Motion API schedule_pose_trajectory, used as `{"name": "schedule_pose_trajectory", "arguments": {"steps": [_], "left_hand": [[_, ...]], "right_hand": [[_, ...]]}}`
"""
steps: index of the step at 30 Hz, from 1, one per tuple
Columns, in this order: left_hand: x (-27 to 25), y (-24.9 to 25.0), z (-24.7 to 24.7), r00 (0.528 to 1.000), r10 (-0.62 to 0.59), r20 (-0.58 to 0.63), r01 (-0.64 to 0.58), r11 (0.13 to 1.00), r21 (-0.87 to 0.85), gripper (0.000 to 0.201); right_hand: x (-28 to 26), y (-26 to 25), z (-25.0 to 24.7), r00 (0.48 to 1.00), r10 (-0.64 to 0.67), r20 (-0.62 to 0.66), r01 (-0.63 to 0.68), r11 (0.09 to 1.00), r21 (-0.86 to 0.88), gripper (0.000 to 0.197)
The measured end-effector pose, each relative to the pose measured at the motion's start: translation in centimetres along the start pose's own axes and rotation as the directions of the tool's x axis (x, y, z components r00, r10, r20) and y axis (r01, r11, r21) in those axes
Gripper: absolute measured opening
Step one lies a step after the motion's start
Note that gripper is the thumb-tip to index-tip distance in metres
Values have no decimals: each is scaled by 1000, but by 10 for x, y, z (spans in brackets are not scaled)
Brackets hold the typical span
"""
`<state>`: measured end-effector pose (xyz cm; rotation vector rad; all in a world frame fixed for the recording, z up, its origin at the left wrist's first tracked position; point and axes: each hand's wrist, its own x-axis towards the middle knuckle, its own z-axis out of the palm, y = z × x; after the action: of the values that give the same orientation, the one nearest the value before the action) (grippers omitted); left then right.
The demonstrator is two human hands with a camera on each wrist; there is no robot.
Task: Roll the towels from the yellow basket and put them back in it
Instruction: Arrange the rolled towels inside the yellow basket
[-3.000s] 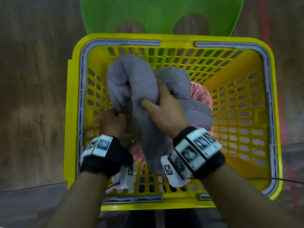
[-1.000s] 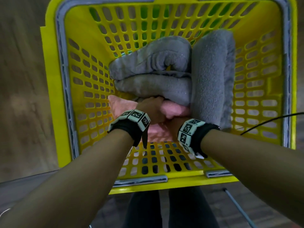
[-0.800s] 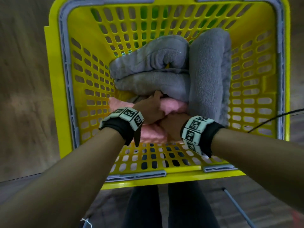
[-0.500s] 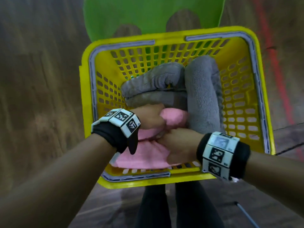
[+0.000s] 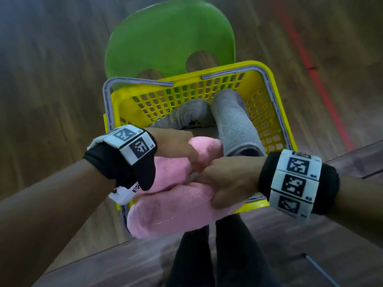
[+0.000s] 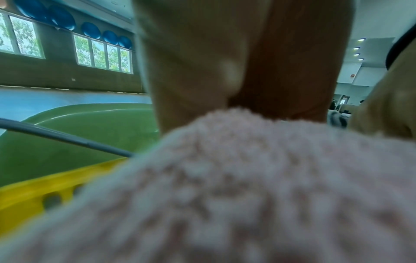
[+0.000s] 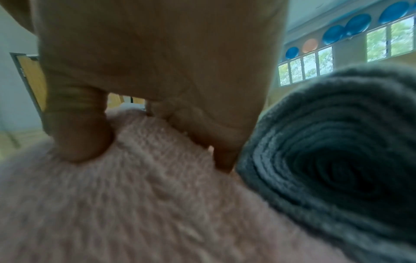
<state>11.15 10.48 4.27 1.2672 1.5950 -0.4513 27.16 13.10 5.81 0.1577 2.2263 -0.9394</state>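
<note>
Two hands are locked onto one pink towel (image 5: pixel 165 204), and it is up at the near rim of the yellow basket (image 5: pixel 275 112), bulging out over that edge toward the person's dark-clad legs (image 5: pixel 207 255). Left hand (image 5: pixel 174 146) sits on top of the bundle at its far end, fingers curled down into the pile; the left wrist view shows the fingers (image 6: pixel 191 71) pressed straight into pink fluff, with the basket's yellow wall and a grey handle (image 6: pixel 67 140) off to the side. Right hand (image 5: pixel 230 179) grips the same towel from the right, knuckles butted up against the left hand, thumb tucked under the fold. In the right wrist view the thumb (image 7: pixel 76 133) digs a dent into the pink cloth while the other fingers clamp down beside it.

Inside the basket, two grey towels are already rolled. One grey roll (image 5: pixel 234 121) lies lengthwise along the right wall, its near end just beside the right hand; the right wrist view catches that end face on, a tight spiral of layers (image 7: pixel 333 165). Second grey roll (image 5: pixel 186 117) lies to its left, nearer the far wall, touching the first.

Behind the basket sits a green plastic chair seat (image 5: pixel 170 38), the basket resting against it. Wooden floor (image 5: pixel 51 79) all round, with a red line (image 5: pixel 317 79) running across it at the right. Both wrists wear black bands with white marker blocks (image 5: pixel 132 141).
</note>
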Motion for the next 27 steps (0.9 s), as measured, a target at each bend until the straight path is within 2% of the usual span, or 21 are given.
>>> {"name": "schedule_pose_trajectory", "arguments": {"steps": [4,6,9,12,15,17,19,24,27], "left_hand": [[-9,25,2,998,64,-12,-64,998,-17,44],[-17,31,6,998,38,-41,-39,999,-37,48],[-26,34,19,998,7,-63,-14,993,-118,50],[-42,32,38,994,-43,-98,29,989,-146,49],[-57,25,55,987,-87,-133,61,981,-185,49],[-66,19,60,985,-101,-138,69,973,-219,53],[-74,17,58,985,-106,-138,66,960,-271,58],[-93,22,39,983,-97,-157,33,929,-370,38],[-103,28,31,990,-87,-108,22,870,-493,52]], "right_hand": [[-33,4,-8,998,58,-5,-57,997,58,29],[-51,3,-8,996,92,-7,-91,993,74,32],[-70,-2,0,992,122,-33,-117,985,126,26],[-75,-10,18,989,129,-72,-124,990,64,37],[-74,-23,41,989,79,-127,-73,996,53,35],[-72,-33,52,987,35,-160,-20,995,94,28],[-72,-39,59,983,-7,-184,32,990,135,31],[-87,-35,55,941,-107,-322,148,983,105,40],[-108,-37,42,931,-73,-358,126,984,129,38]]}}
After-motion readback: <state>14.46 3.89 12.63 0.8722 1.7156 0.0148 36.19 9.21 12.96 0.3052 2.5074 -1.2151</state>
